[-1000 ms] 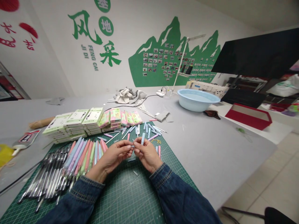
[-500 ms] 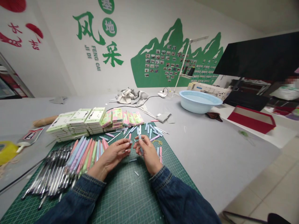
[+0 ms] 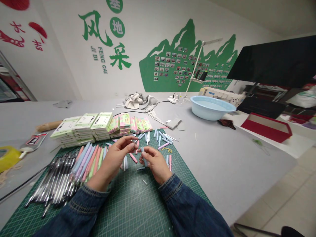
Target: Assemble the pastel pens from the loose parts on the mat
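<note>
Got light blue barrel (image 3: 144,157) pinched in right hand (image 3: 156,162), thumb and fingers closed on it; running up and down through the grip, tilted slightly. Got left hand (image 3: 114,158) just beside, left of that grip, fingertips slightly higher, partly curled; can't tell if closed on a small part. Can see small blue piece (image 3: 141,168) right below the right-hand grip, thin whitish piece (image 3: 144,182) nearer the wearer, both on green cutting mat (image 3: 138,207). Can see pastel barrels (image 3: 86,161) and black-and-clear pens (image 3: 54,181) left of both hands, stacked boxes (image 3: 101,125) beyond, to the left.
</note>
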`<state>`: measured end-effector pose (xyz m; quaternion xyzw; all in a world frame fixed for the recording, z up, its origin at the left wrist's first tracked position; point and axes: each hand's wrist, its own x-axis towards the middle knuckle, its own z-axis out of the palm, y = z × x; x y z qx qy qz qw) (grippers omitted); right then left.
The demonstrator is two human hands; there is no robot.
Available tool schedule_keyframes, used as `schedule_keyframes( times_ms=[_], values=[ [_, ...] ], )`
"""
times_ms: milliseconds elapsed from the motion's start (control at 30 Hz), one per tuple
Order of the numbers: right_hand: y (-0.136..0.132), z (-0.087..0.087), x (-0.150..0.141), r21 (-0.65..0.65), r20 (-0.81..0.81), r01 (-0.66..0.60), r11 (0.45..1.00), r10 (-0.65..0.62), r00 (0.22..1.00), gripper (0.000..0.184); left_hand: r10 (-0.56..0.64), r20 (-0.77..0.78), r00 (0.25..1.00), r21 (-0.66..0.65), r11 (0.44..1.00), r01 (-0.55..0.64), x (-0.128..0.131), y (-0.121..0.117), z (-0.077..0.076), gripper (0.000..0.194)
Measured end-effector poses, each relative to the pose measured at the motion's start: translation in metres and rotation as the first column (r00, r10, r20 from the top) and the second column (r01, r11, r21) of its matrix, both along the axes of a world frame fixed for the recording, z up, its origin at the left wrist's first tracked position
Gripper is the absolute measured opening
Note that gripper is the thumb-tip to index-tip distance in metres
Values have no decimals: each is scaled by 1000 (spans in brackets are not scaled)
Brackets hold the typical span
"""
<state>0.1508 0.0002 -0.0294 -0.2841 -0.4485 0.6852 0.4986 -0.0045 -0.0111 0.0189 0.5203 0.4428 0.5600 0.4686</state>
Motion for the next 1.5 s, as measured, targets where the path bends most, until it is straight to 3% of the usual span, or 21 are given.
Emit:
schedule_keyframes(
  times_ms=[100,200,533,900,1267,1500],
  values=[
    [-1,-2,-2,21,31,-1,1000,1,1000,26,103,-40,994,87,991,-100,5,-4,6,26],
    [-2,-2,-4,14,62,-15,1000,14,998,28,152,-47,987,87,985,-147,9,-6,7,26],
    [-3,-1,-5,38,47,8,999,-10,999,17,120,-138,983,115,988,-105,14,-5,-6,19],
    [-2,0,-5,52,53,23,998,-26,998,19,147,-239,960,134,984,-117,19,-8,-3,14],
    [-2,2,-3,27,1,17,1000,-17,1000,22,111,-307,945,114,990,-79,17,-11,1,23],
    [-1,1,-3,-13,-52,15,1000,-16,998,25,143,-391,909,205,977,-65,15,-7,-10,18]
  ],
)
